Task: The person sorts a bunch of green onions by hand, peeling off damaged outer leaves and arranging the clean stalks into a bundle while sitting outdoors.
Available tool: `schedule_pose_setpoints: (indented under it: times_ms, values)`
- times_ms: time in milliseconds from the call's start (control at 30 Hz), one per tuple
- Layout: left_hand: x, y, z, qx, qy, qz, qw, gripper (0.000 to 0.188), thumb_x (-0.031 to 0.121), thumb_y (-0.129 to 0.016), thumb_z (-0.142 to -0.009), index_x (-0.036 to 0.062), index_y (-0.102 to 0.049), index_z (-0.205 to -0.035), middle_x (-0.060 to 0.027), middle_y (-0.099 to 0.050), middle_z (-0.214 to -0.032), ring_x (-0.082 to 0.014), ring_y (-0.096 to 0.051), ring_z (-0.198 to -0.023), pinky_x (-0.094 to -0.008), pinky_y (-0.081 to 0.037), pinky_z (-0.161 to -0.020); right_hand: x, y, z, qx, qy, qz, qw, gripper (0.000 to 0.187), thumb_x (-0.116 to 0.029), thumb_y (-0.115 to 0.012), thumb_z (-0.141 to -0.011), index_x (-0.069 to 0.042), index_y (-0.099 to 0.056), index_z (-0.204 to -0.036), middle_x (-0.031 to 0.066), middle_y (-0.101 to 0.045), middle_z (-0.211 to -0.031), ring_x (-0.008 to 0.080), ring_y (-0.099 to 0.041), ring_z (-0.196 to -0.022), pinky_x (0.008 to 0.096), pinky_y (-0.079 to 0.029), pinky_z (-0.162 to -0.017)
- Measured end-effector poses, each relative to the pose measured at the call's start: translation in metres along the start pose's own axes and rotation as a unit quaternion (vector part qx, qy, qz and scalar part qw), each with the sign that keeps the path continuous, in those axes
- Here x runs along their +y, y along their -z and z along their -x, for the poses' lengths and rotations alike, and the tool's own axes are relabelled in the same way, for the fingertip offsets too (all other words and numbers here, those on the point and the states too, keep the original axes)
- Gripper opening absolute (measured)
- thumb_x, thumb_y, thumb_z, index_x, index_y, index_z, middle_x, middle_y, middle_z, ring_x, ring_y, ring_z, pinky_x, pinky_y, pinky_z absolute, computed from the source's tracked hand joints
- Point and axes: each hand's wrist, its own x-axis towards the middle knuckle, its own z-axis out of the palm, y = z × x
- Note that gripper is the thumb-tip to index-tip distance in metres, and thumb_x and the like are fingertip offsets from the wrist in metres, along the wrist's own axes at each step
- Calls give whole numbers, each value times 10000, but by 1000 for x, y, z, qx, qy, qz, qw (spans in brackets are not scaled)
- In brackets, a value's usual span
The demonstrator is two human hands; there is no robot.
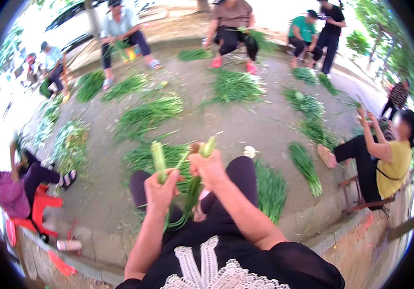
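Grey pavement (pixel 192 125) fills most of the view; ppl sit around it, incl. one in yellow top (pixel 394 166) on R side & one in purple top (pixel 12 192) on red stool (pixel 45 204), L side. Long green stalks lie in heaps all over: far heap (pixel 236 86) near the middle, mid heap (pixel 151 113) left of centre, near heap (pixel 137 156) just past the knees, side heap (pixel 270 190) beside wearer's R leg (pixel 243 178).

L hand (pixel 160 195) & R hand (pixel 209 168) are up over the lap, near each other but apart. L fingers clenched round L bunch (pixel 159 159); its pale, thick end pokes up past thumb & forefinger. R fingers also curled tight, grasping R bunch (pixel 209 146), pale end sticking up above the fist. Dark leaves (pixel 193 190) hang btwn the forearms, toward the lap.

Container: pinkish bottle (pixel 69 245) on its side, lower L, near stool; can't tell contents. Smallest: whitish lump (pixel 249 151) on ground, just past R knee.
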Motion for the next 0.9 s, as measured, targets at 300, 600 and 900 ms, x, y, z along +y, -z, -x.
schedule_pose_setpoints:
  times_ms: [300, 600, 900]
  values:
    - [-1, 4, 1, -114, 128, 259, 951, 177, 178, -576, -851, 7, -593, -890, -59, -604, -694, -100, -492, -460, -210, -388, -418, -2, 2, 0, -79, 2, -111, 991, 259, 15, -527, -767, 33, -487, -1022, 32, -480, -584, 105, -426, -408, 243, -338, -369]
    - [7, 13, -8, -91, 118, 303, 941, 184, 188, -578, -850, 13, -598, -905, -58, -614, -725, -93, -491, -475, -206, -384, -424, -1, 6, 1, -77, -9, -13, 997, 220, -23, -552, -763, 50, -503, -965, 19, -460, -543, 104, -429, -402, 251, -331, -372]
    - [7, 10, -5, -125, 109, 241, 956, 177, 168, -584, -841, 2, -586, -904, -78, -600, -702, -120, -498, -471, -222, -387, -427, -17, -1, 2, -101, 33, -32, 994, 279, -45, -583, -808, 32, -509, -1066, -6, -477, -605, 64, -415, -430, 215, -317, -371]
